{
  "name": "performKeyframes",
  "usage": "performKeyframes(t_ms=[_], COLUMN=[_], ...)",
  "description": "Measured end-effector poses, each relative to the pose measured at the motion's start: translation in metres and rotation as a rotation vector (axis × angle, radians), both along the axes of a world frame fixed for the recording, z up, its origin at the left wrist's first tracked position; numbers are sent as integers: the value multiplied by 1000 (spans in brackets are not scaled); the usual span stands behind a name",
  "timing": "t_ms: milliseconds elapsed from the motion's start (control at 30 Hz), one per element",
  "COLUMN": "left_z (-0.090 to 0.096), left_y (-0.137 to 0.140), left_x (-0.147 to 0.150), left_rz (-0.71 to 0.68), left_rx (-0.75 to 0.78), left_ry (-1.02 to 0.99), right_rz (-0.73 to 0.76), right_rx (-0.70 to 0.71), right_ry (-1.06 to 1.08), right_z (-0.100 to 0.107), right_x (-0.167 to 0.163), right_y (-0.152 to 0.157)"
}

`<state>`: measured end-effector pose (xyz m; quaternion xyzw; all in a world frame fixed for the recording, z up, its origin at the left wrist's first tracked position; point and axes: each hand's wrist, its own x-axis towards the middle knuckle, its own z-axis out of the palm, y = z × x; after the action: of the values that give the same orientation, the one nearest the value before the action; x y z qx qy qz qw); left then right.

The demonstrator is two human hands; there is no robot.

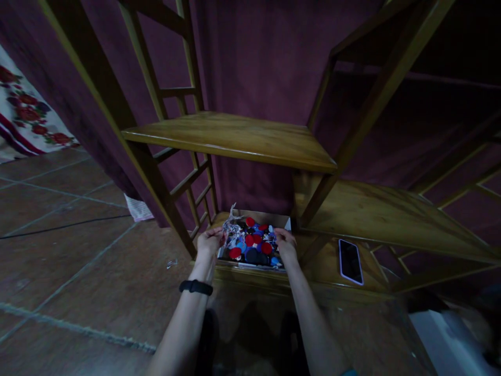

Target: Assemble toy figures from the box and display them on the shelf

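A shallow box (pixel 229 257) sits on the low wooden shelf, filled with red, blue, purple and black round pieces that look like caps or discs. At its left end my left hand (pixel 210 242) is closed on a crumpled clear plastic bag (pixel 231 225), which rises above the contents. My right hand (pixel 285 241) is at the box's right end, fingers curled inward over the small pieces. What its fingertips hold, if anything, is too small and dark to make out. A black band (pixel 195 286) circles my left wrist.
A wooden shelf board (pixel 230 137) overhangs the box, with slanting posts on both sides. A phone (pixel 350 261) lies on the low shelf to the right. A scrap of clear plastic (pixel 171 264) and a dark cable (pixel 66 226) are on the tiled floor at left.
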<state>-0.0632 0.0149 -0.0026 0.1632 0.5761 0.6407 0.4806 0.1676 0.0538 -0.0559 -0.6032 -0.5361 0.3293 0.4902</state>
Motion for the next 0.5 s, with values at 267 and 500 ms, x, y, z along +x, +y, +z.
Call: performKeyframes(t_ms=[267,500], left_z=[-11,-21], left_y=[5,5], left_x=[8,13], left_rz=[-19,-49], left_rx=[-51,-86], left_ry=[67,117], right_rz=[94,100], right_rx=[47,42], right_ry=[-433,-748], right_z=[-14,-4], right_x=[-6,-10], right_y=[-8,-19])
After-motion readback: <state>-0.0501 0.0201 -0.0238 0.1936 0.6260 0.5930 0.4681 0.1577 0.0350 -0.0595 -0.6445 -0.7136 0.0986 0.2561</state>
